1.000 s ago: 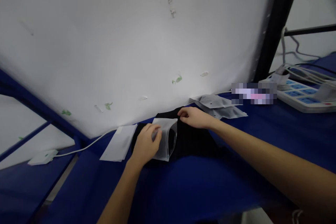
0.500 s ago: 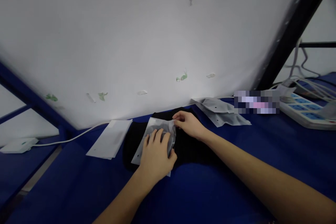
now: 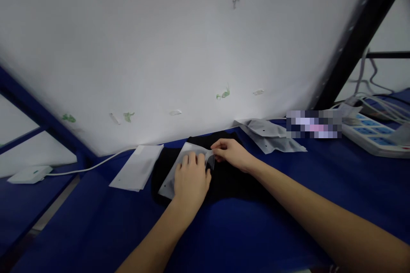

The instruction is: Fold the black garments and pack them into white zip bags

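A frosted plastic bag (image 3: 172, 179) with a small dark hole near its lower corner lies on a folded black cloth (image 3: 230, 183). My left hand (image 3: 191, 177) rests flat over the bag, fingers stretched and fairly close together, covering much of it. At the bag's upper right edge, my right hand (image 3: 229, 153) pinches a strip of the plastic between thumb and forefinger. That edge stands lifted and curved between the two hands. Whether anything is inside the bag, I cannot tell.
Flat white bags or sheets (image 3: 137, 168) lie left of the cloth, and crumpled frosted bags (image 3: 269, 134) lie to its right. A power strip (image 3: 371, 134) with cables sits far right; a white box (image 3: 30, 175) on a cord is far left. A white wall (image 3: 160, 51) rises behind.
My right hand has drawn the bag's edge up and slightly right. My left thumb has come in closer to the fingers. The view has shifted a little.
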{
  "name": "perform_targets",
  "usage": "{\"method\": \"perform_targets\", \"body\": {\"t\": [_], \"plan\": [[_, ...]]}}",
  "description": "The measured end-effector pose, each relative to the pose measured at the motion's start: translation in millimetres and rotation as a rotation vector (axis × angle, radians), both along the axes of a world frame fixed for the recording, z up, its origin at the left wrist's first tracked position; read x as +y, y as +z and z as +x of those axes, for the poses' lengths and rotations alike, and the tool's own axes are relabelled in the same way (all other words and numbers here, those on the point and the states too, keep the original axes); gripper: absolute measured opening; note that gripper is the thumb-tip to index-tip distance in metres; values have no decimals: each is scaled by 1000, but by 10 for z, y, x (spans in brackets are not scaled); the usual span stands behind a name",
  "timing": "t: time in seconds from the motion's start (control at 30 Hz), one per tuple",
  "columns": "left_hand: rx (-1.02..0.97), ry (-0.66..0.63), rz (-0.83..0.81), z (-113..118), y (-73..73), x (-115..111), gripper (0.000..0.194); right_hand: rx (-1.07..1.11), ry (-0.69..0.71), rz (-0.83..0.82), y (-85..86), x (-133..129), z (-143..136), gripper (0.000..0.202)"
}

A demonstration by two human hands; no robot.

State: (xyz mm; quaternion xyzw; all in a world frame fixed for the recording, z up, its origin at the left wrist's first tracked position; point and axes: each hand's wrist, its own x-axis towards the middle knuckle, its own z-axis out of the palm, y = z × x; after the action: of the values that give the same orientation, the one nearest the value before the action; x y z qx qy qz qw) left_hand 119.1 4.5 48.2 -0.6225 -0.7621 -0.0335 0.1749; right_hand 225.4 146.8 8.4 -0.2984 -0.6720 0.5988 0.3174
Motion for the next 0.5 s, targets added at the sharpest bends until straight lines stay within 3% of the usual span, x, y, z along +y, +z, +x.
{"method": "perform_targets", "body": {"t": [0.07,0.17,0.27,0.37,0.5], "plan": [[-6,22,-85,6,22,29,18,-30,7,23,0,-10,2,9],[-39,87,-210,20,63,71,29,-58,13,53,-9,-25,2,9],[-63,99,-250,3,114,77,32,-43,13,50,-45,-23,-4,9],[-113,35,-280,-87,211,92,23,52,-33,-40,-92,-5,-24,11],[-319,-171,-177,-283,365,314,37,136,-95,-128,-111,2,-63,17]]}}
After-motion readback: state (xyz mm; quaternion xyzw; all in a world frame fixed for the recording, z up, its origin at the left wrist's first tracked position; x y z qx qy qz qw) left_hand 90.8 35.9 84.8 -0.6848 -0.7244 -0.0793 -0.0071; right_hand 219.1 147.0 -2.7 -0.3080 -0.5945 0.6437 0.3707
